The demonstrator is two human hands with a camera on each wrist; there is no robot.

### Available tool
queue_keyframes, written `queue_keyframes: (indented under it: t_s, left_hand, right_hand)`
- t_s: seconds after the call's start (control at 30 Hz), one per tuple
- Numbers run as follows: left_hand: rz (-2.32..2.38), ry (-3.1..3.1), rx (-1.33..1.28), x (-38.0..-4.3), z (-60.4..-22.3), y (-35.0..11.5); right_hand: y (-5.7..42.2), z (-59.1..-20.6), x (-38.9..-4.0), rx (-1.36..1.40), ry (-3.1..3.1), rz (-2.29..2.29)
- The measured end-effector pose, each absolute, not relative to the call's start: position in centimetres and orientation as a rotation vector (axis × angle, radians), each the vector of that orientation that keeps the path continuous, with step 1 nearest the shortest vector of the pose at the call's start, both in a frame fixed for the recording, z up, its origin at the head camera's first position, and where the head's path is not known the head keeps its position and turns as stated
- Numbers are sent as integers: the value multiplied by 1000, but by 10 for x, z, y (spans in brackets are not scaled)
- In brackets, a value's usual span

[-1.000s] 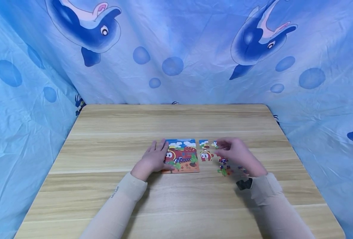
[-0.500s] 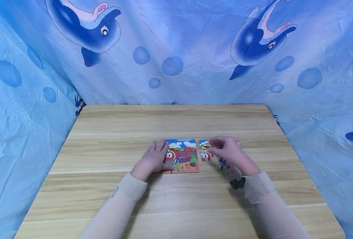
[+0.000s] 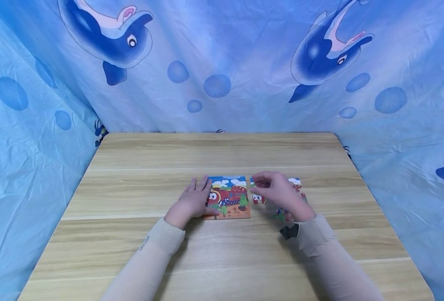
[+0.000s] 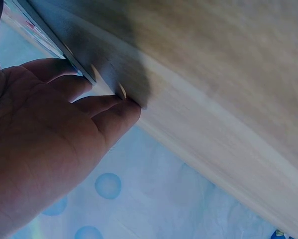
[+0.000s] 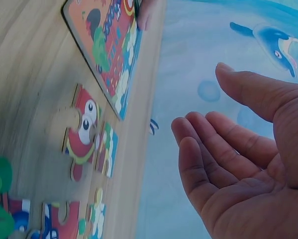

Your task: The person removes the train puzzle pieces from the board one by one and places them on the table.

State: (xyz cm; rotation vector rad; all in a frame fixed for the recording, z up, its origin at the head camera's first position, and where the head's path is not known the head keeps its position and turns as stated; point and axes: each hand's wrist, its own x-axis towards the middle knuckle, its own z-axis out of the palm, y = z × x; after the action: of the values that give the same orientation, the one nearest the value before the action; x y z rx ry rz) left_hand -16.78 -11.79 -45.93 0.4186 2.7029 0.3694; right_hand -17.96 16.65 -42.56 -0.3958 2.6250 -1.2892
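Note:
A picture board (image 3: 229, 196) printed with a red cartoon train lies on the table in the head view. My left hand (image 3: 193, 200) rests at its left side, fingers spread and thumb over the near-left corner. The left wrist view shows those fingertips (image 4: 126, 107) against the table and the board's edge. To the board's right lie several loose jigsaw pieces, among them one with two eyes (image 5: 81, 142) and a blue-green one (image 5: 109, 149) beside it. Above them hovers my right hand (image 3: 282, 194). Its fingers are loosely bent, with nothing between them in the right wrist view.
More jigsaw pieces (image 3: 295, 182) lie around and partly beneath the right hand. The wooden table (image 3: 222, 255) reaches back to a blue dolphin-print curtain (image 3: 222, 108). A black wrist attachment (image 3: 289, 231) sits at the right cuff.
My right hand has moved left over the jigsaw pieces, toward the picture board, uncovering pieces on the right. The left hand has stayed in place.

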Motion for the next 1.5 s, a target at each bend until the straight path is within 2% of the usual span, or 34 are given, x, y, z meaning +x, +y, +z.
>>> queue_keyframes:
  t_s: [0.73, 1.0, 1.3, 1.5]
  left_hand:
    - [423, 2693, 454, -166, -465, -125]
    - [454, 2707, 428, -166, -469, -136]
    - [400, 2719, 441, -167, -469, -139]
    - [363, 2724, 428, -168, -470, -138]
  right_hand:
    - [120, -455, -176, -576, 2582, -1213]
    - [101, -462, -176, -596, 2554, -1042]
    - [76, -471, -175, -813, 2581, -797]
    - [64, -470, -170, -768, 2587, -775]
